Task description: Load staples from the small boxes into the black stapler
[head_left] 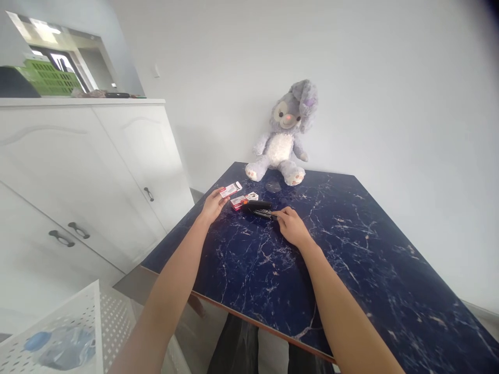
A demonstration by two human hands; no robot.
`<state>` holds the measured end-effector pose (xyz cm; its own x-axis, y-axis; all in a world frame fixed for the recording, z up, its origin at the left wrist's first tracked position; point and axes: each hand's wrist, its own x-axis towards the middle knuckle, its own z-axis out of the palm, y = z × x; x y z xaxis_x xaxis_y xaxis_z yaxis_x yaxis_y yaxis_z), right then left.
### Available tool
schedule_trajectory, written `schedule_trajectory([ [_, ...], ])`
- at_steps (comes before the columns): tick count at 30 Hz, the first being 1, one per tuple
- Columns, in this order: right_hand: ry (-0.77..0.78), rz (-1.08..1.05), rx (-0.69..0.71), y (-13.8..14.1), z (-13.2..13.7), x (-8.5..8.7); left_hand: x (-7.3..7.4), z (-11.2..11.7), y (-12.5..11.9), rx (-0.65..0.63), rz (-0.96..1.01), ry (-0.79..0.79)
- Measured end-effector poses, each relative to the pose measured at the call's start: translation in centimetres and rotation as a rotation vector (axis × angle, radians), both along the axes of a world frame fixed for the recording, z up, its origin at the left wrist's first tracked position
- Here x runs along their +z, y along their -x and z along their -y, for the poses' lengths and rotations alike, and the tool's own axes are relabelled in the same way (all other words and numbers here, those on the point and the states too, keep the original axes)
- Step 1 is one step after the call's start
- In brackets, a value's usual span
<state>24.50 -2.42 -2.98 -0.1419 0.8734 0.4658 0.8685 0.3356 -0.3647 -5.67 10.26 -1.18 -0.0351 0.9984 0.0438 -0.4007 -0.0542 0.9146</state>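
Note:
My left hand [213, 205] is closed around a small white and red box [231, 190], held a little above the table's left side. The box's far end flap looks lifted. Just right of it, more small red and white boxes [238, 202] lie on the table. A black stapler [259, 205] rests against them with its upper arm raised from its metal tray. My right hand [291, 225] lies at the stapler's near right end, fingers pinched on it. Whether staples sit in the tray is too small to tell.
A grey plush toy [281, 143] sits at the back of the dark blue marbled table [268, 270], against the wall. White cabinets [78, 166] stand to the left, with a green basket [50, 77] on top. A white perforated basket [97, 322] holding a plastic bottle [66, 345] is at lower left.

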Motion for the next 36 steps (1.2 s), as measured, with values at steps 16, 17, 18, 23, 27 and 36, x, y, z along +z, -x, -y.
schedule_trajectory([
  [16, -0.263, -0.917, -0.256, 1.5, 0.2, 3.0, 2.2, 3.5, -3.9, -0.1, -0.176, -0.143],
  [17, -0.26, -0.974, -0.214, 2.2, 0.4, 3.4, 2.2, 4.1, -4.5, -0.128, -0.193, -0.15],
  [18, -0.25, -0.999, -0.184, 3.0, 0.6, 3.8, 2.2, 4.7, -5.1, -0.151, -0.21, -0.155],
  [23, -0.31, -0.815, -0.126, 5.5, 1.7, 5.0, 2.1, 6.3, -6.6, -0.229, -0.262, -0.162],
  [27, -0.36, -0.657, -0.218, 5.7, 2.0, 4.8, 2.0, 6.4, -6.7, -0.277, -0.251, -0.143],
  [36, -0.348, -0.489, -0.273, 6.2, 1.9, 4.2, 2.1, 7.0, -6.8, -0.38, -0.191, -0.129],
])
